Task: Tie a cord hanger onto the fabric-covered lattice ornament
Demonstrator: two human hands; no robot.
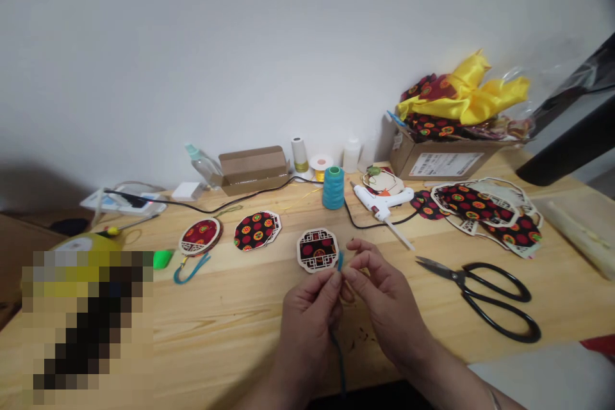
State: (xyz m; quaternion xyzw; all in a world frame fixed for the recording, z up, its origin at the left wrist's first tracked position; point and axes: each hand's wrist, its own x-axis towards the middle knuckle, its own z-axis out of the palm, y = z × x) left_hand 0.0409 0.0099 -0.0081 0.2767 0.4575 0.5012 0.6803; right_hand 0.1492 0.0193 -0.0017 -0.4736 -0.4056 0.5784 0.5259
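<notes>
My left hand (312, 304) is closed in a pinch on a teal cord (340, 359), whose tail hangs down below the fingers. Fingertips of my right hand (387, 301) meet the left ones and pinch the same cord, though the exact grip is partly hidden. A short teal end pokes up between the hands. Just beyond them lies a small lattice-framed ornament (317, 250) with dark red patterned fabric; whether the cord is joined to it I cannot tell. Behind it stands a spool of teal thread (333, 188).
Black-handled scissors (500, 295) lie to the right, near a white glue gun (382, 202) with a black cable. Fabric ornaments (257, 230) and a round tasselled one (202, 235) are at left. A cardboard box (432, 157) of fabric stands back right.
</notes>
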